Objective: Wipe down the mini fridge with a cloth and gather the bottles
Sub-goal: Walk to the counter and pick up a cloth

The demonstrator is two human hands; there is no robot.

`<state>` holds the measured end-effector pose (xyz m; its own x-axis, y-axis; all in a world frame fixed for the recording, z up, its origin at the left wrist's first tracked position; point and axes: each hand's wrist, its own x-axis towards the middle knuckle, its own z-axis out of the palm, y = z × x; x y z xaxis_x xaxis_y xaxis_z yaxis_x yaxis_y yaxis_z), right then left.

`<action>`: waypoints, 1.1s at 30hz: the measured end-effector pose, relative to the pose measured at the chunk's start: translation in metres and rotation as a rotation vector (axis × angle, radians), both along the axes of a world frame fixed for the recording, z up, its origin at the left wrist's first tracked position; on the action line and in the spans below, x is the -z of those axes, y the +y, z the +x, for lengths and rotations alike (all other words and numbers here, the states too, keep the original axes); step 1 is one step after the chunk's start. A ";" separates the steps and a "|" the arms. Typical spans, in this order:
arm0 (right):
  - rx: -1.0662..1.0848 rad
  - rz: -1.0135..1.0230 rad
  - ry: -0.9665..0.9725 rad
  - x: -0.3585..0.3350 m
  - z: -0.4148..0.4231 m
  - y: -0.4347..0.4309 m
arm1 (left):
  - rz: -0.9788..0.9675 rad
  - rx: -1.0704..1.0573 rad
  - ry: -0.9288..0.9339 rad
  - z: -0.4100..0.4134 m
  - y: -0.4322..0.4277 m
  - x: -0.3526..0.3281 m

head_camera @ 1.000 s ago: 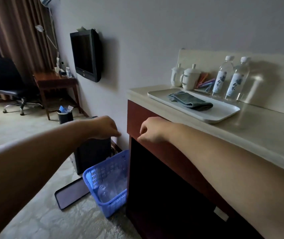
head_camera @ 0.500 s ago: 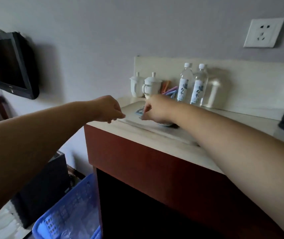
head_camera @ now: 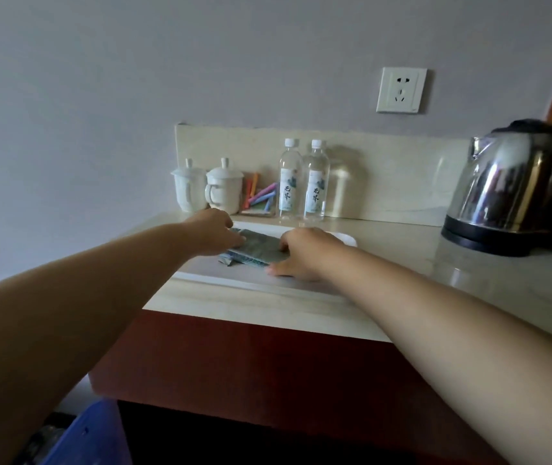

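Both hands have gone from the front edge of the cabinet [head_camera: 268, 364] onto the tray, and the view has swung right, so a kettle [head_camera: 506, 182] now shows at the far right of the pale counter [head_camera: 469, 270]. The white tray [head_camera: 348, 239] lies flat near the counter's front. A blue basket [head_camera: 90, 437] sits on the floor at lower left. Two upright bottles [head_camera: 290, 179] stand touching at the back wall, just behind the tray, with two lidded cups [head_camera: 224, 187] to their left.

The folded grey-green cloth [head_camera: 261, 248] lies on the tray between the hands. The left hand [head_camera: 216, 231] covers its left end, but the fingers are hidden behind the back of the hand, so whether they have closed on it cannot be told. The right hand [head_camera: 305, 253] has its fingers bent over the cloth's right end and its thumb along the near edge, apparently pinching it.

Judging from this, the task is barely begun. The cloth is only being picked up, nothing looks wiped, and both bottles stand ungathered. The mini fridge cannot be made out in the dark space below the counter.
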<state>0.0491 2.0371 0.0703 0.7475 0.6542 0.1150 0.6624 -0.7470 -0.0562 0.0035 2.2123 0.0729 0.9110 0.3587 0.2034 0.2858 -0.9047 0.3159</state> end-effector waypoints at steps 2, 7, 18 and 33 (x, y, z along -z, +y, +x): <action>-0.005 -0.021 -0.013 -0.001 0.000 0.000 | -0.011 0.063 0.067 0.003 0.000 0.004; -0.009 -0.058 -0.138 0.000 -0.002 0.006 | 0.012 0.141 0.096 -0.003 0.008 0.009; 0.017 0.328 -0.195 -0.009 -0.013 0.023 | -0.021 0.065 -0.205 -0.027 0.023 0.014; -0.407 0.471 -0.164 -0.030 -0.080 0.101 | 0.196 -0.445 -0.527 -0.155 0.063 -0.016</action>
<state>-0.0310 2.1382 0.0999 0.3985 0.7331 0.5512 0.9155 -0.3542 -0.1908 -0.1516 2.2753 0.0885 0.4494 0.5855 0.6747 0.4951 -0.7919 0.3574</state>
